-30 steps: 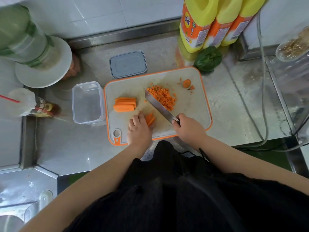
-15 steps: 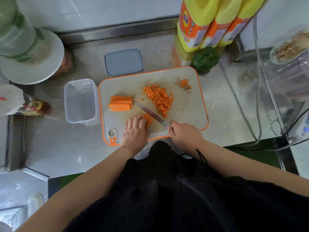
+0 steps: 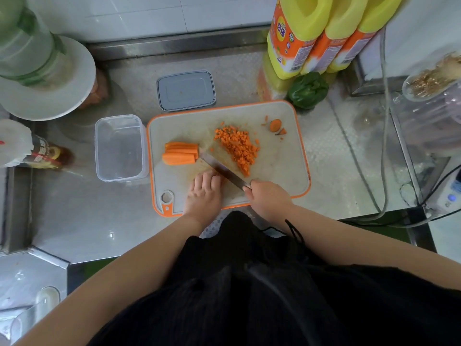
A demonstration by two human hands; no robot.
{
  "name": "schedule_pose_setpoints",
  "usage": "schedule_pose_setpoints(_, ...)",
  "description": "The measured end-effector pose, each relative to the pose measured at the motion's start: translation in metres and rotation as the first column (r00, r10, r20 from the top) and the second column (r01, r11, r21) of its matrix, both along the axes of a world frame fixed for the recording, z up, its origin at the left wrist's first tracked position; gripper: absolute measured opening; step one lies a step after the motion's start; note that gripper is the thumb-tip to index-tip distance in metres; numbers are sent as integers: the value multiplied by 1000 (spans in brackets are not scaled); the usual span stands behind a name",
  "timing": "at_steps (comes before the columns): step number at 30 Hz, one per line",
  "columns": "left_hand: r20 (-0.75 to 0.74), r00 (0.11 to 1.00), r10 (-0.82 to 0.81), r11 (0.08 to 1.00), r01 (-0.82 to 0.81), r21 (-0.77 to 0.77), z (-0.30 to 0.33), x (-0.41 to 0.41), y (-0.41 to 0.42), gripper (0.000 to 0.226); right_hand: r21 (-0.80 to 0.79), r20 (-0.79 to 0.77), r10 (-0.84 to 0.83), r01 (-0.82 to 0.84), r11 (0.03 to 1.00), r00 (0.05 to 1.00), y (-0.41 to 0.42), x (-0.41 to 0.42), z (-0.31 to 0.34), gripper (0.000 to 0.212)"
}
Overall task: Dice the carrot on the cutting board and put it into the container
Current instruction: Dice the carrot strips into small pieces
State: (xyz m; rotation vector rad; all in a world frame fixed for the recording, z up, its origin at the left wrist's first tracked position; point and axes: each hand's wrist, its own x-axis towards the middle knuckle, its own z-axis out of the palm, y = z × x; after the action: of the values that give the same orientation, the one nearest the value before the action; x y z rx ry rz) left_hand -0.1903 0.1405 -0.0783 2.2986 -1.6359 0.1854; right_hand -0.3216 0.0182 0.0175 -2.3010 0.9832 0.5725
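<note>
An orange-rimmed cutting board (image 3: 279,168) lies on the steel counter. A heap of diced carrot (image 3: 238,148) sits at its middle, and a stack of carrot sticks (image 3: 180,153) lies at its left. My right hand (image 3: 268,198) grips the knife (image 3: 222,169), whose blade runs diagonally toward the sticks. My left hand (image 3: 204,192) presses curled fingers down on carrot strips beside the blade; the strips are almost hidden under it. The clear container (image 3: 119,148) stands open just left of the board.
The container's grey lid (image 3: 185,90) lies behind the board. A carrot end (image 3: 275,125) rests at the board's far right corner. Yellow bottles (image 3: 321,33), a green pepper (image 3: 308,89), cables (image 3: 384,136) and a blender (image 3: 434,101) crowd the right; a white plate (image 3: 47,96) sits left.
The knife has swung from the diced heap toward the near left, and its blade now lies against my left hand's fingers. The strips under that hand are now covered.
</note>
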Motion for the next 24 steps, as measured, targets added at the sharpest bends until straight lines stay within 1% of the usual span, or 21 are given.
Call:
schedule_pose_setpoints(1, 17, 1000, -2, 1000, 2, 5, 0, 1, 0, 8, 28, 9, -36, 35, 999, 999, -4, -1, 0, 38)
schedule_pose_setpoints(2, 25, 1000, 6, 1000, -7, 6, 0, 2, 0, 7, 61, 15, -74, 73, 995, 997, -8, -2, -1, 38)
schedule_pose_setpoints(4, 21, 999, 26, 1000, -26, 15, 1, 1, 3, 20, 86, 34, -117, 114, 990, 993, -11, -5, -1, 40)
schedule_pose_setpoints(5, 5, 1000, 30, 1000, -31, 6, 3, 2, 4, 22, 70, 47, -116, 112, 991, 992, -11, -7, -1, 41)
schedule_pose_setpoints(9, -65, 998, 7, 998, -11, -55, 15, 2, 10, 13, 0, 41, -36, 36, 999, 999, -6, -16, 0, 40)
schedule_pose_setpoints(11, -79, 997, -15, 999, 11, -48, 18, 0, 11, 20, -11, 35, 17, -16, 1000, 999, -3, -19, 1, 36)
schedule_pose_setpoints(13, -55, 998, -34, 999, 34, 11, 17, 0, 13, 34, -37, 47, 64, -62, 997, 997, -1, -20, 2, 32)
schedule_pose_setpoints(15, -33, 999, -36, 998, 38, 56, 11, 1, 14, 38, -57, 49, 97, -94, 994, 994, 0, -19, 4, 28)
schedule_pose_setpoints(20, -4, 1000, -12, 999, 12, -44, -1, 3, 8, 20, -69, -17, 127, -128, 989, 992, 1, -12, 8, 34)
schedule_pose_setpoints(24, 8, 1000, -27, 998, 27, -63, -4, 3, 6, 15, -31, -82, 99, -102, 994, 992, 6, -4, 3, 35)
